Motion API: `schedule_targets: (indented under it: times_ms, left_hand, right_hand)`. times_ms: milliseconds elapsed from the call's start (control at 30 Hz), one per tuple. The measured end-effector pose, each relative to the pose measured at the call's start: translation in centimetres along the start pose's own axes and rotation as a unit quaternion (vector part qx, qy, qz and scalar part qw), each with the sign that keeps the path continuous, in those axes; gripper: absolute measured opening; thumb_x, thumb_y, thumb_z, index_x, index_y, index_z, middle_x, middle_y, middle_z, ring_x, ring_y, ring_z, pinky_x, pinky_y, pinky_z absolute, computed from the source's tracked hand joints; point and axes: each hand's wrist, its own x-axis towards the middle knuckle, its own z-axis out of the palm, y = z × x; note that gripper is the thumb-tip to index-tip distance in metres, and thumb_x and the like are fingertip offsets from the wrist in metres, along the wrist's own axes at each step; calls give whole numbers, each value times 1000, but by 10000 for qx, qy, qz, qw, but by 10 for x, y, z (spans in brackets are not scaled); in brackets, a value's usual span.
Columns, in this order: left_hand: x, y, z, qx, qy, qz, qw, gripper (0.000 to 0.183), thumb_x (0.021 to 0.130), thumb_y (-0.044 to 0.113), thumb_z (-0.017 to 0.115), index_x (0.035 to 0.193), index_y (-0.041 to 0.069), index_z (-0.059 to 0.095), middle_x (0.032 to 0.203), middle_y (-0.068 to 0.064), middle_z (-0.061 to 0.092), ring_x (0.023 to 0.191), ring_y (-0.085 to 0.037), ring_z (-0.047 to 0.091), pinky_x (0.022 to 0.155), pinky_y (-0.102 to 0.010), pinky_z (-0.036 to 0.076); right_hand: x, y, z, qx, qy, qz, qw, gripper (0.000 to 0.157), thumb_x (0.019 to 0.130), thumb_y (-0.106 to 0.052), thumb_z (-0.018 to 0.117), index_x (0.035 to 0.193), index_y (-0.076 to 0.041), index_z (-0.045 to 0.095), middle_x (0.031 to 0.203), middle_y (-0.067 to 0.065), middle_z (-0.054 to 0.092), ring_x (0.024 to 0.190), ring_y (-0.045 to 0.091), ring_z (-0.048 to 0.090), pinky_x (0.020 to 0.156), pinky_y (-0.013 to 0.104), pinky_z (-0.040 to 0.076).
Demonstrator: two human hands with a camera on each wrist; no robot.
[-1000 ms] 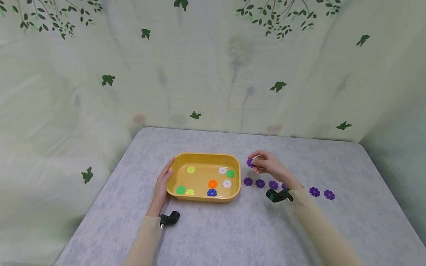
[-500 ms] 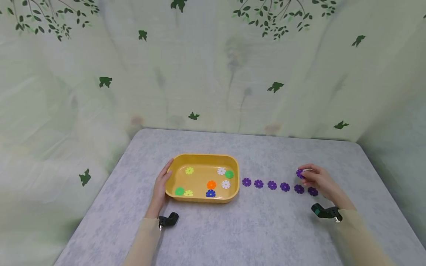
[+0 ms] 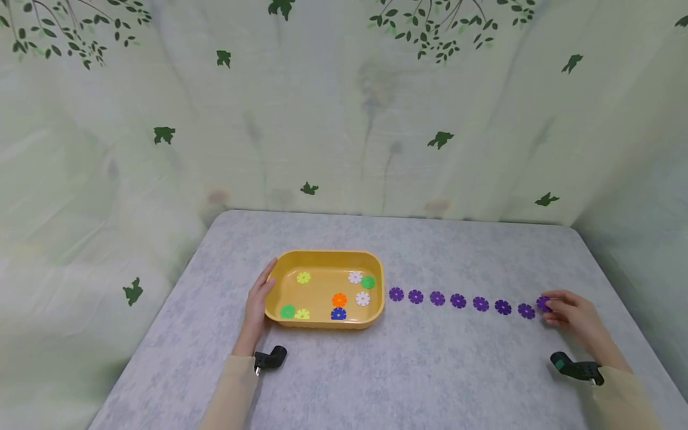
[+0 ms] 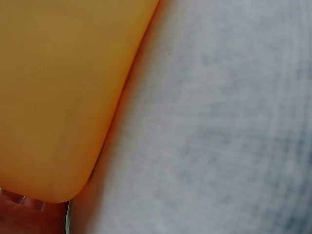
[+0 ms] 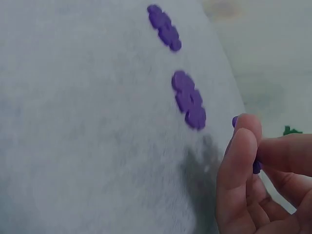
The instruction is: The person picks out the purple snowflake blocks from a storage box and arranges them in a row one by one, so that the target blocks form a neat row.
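My right hand pinches a purple flower-shaped disc between thumb and fingers, at the right end of a row of purple discs. In the right wrist view the pinched disc shows edge-on, mostly covered by the fingers, raised above its shadow on the table. Two lying discs appear ahead of it. My left hand rests along the left side of a yellow tray, its visible fingers fairly straight and touching the rim. The left wrist view shows the tray's wall with part of that hand behind its corner.
Inside the tray lie several loose discs, among them an orange disc, a blue disc and a white disc. The grey table ends at a leaf-patterned curtain behind.
My right hand has carried the purple disc from beside the tray rightward to the row's far end, uncovering the other discs on the way. The left hand and tray have stayed in place.
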Motion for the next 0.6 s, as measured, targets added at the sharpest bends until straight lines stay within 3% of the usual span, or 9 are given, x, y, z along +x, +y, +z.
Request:
schedule_targets:
  times_ms: [167, 233, 400, 600]
  left_hand:
    - [-7, 20, 4, 3, -70, -123, 9999, 44, 104, 12, 36, 149, 10, 35, 154, -2, 29, 141, -12, 20, 115, -29, 17]
    - [-10, 28, 6, 34, -102, -194, 9998, 45, 104, 10, 35, 149, 7, 33, 155, -4, 28, 142, -14, 18, 115, -30, 16]
    - [-9, 27, 6, 145, -98, -177, 9997, 45, 104, 9, 34, 149, 7, 32, 155, -4, 27, 142, -14, 18, 114, -26, 19]
    - [-3, 10, -1, 99, -41, -122, 9999, 44, 104, 11, 35, 149, 11, 35, 154, -1, 29, 142, -12, 18, 113, -24, 18]
  right_hand:
    - [-7, 7, -3, -998, 337, 11, 9944, 36, 101, -14, 45, 118, 17, 47, 87, -10, 59, 68, 10, 61, 63, 25, 56]
    - [-9, 7, -2, -1232, 407, 35, 9915, 40, 101, -14, 44, 122, 21, 42, 87, -6, 60, 67, 11, 62, 62, 25, 56]
    - [-11, 6, 0, -1624, 424, 68, 9858, 41, 102, -13, 41, 125, 21, 41, 90, 3, 61, 66, 12, 62, 60, 25, 56]
    - [-11, 4, 0, -1842, 384, 55, 9821, 41, 103, -14, 40, 124, 21, 43, 93, 9, 61, 66, 14, 61, 60, 24, 56]
